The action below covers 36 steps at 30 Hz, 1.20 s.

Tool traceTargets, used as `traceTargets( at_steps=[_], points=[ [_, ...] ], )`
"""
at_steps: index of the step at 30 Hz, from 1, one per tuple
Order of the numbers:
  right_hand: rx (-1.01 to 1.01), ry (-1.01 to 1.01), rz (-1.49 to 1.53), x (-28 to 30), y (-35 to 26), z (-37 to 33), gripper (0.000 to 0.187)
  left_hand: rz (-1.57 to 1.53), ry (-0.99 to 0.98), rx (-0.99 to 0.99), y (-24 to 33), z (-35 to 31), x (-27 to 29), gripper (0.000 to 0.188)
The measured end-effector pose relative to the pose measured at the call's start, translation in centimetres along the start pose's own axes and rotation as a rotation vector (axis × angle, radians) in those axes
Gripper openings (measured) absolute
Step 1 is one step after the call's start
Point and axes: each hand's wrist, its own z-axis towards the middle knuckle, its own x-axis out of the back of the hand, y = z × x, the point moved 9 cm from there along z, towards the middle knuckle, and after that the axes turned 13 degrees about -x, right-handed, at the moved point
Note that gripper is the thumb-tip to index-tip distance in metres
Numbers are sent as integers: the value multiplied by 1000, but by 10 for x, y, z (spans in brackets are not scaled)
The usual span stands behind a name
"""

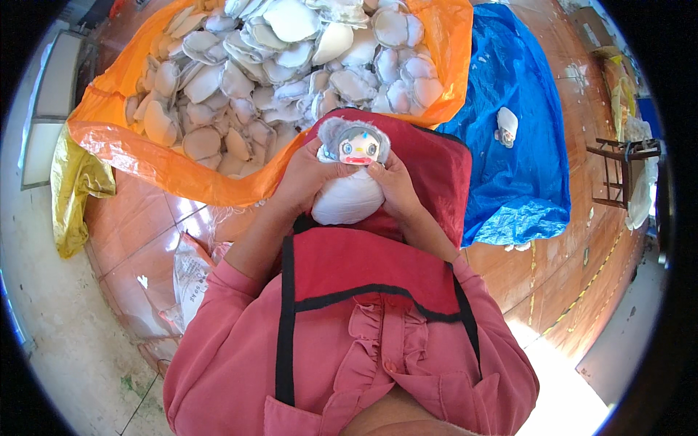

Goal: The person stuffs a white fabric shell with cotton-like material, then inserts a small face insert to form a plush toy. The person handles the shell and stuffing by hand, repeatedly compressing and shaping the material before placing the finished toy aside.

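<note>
Over my lap I hold a small plush doll [358, 148] with a painted face and a grey fuzzy hood with a round ear. Its lower part is a white rounded piece [347, 200], puffy and smooth. My left hand [304, 178] closes round the doll's left side in the picture, thumb across the front below the face. On the other side my right hand [396, 185] grips it, with the thumb tip just under the red mouth. The fingers behind the doll are hidden. Beneath both hands lies my red apron [443, 185] with black edging.
Ahead, an opened orange sack [254, 187] holds a heap of white padded pieces [291, 62]. A blue sheet [520, 185] lies at the right, bearing a small white stuffed piece [507, 127]. A yellow bag [76, 189], a white sack [190, 280] and a wooden stool [614, 171] stand around.
</note>
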Motion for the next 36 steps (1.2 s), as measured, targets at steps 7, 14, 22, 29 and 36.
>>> traceTargets(
  at_steps=[7, 14, 22, 29, 36],
  points=[
    [-6, 16, 26, -1, 2, 0, 54, 132, -57, -33, 0, 5, 4, 47],
    [-15, -92, -343, -20, -56, 2, 43, 527, -249, 70, 16, -4, -18, 43],
    [5, -27, -769, -36, -69, 10, 12, 913, -339, 40, 13, -1, -26, 40],
    [-97, 104, -615, -31, -58, 19, 9, 768, -310, 143, -6, -2, -10, 39],
    [351, 261, -328, -17, -101, 16, 22, 124, 60, -89, 18, 9, 5, 49]
  ],
)
